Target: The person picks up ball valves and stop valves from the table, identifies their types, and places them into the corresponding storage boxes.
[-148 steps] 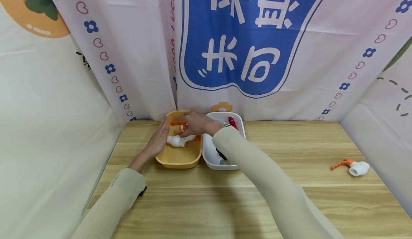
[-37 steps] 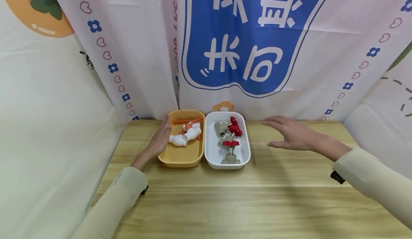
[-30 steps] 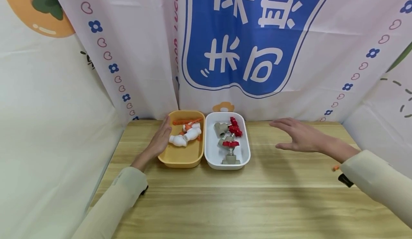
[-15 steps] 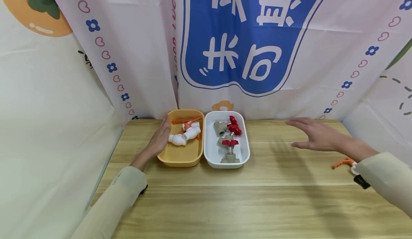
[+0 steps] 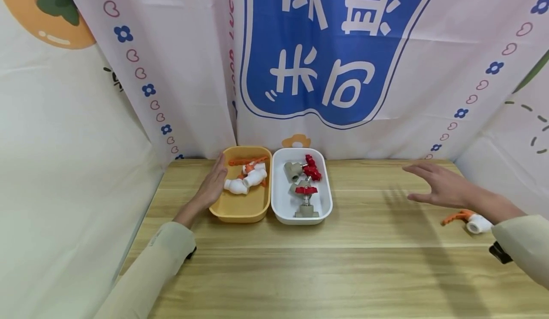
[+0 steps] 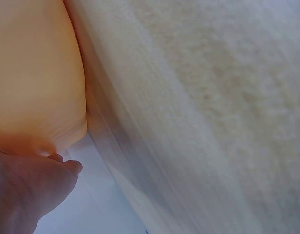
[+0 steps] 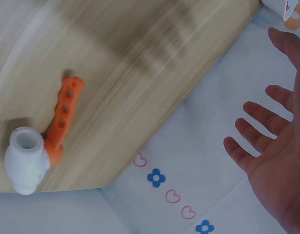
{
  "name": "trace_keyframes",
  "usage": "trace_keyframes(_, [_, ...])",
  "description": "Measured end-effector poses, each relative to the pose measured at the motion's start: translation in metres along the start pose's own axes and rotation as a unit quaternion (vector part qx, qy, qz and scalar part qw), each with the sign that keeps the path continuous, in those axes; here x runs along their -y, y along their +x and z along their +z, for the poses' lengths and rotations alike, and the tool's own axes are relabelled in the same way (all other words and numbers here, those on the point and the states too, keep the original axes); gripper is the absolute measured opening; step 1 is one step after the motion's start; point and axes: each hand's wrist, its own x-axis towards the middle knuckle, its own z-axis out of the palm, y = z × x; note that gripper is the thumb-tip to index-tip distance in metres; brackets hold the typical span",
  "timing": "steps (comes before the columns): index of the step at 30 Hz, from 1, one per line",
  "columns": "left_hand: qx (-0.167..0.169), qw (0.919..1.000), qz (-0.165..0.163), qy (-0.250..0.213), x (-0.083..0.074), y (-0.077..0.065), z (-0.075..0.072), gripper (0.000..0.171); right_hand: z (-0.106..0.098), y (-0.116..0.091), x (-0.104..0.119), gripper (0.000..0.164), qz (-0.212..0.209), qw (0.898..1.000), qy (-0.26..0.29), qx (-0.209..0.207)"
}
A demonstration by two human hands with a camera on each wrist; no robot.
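Note:
My left hand (image 5: 210, 185) rests with straight fingers along the left wall of the yellow bin (image 5: 240, 214); the left wrist view shows it against that wall. Inside the bin lie white plastic ball valves (image 5: 255, 177) with orange lever handles (image 5: 244, 161). My right hand (image 5: 448, 185) hovers over the right part of the table, fingers spread and holding nothing. Nearest to it is a single white ball valve (image 5: 478, 224) with an orange handle (image 7: 63, 113), lying on the wood. My right sleeve overlaps part of this valve in the head view.
A white bin (image 5: 280, 209) stands against the yellow one, holding grey valves (image 5: 306, 210) with red handwheels (image 5: 306, 190). Both bins sit at the back edge of the wooden table (image 5: 274, 281). A printed curtain (image 5: 193, 71) hangs right behind.
My right hand has left the yellow bin and moved far right, uncovering both bins' contents. Lately it drifts further right, bringing the lone ball valve back into sight. My left hand stays put.

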Motion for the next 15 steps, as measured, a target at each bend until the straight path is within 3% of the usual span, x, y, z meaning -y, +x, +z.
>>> trace_keyframes(8, [0.004,1.0000,-0.001,-0.008,-0.001,0.000,-0.001,0.062,0.000,-0.023,-0.018,0.079,0.049,0.998,0.024,0.032])
trace_keyframes(15, [0.004,1.0000,-0.002,-0.006,-0.002,-0.001,-0.001,0.066,0.001,-0.043,-0.030,0.080,0.068,0.996,0.031,0.042])
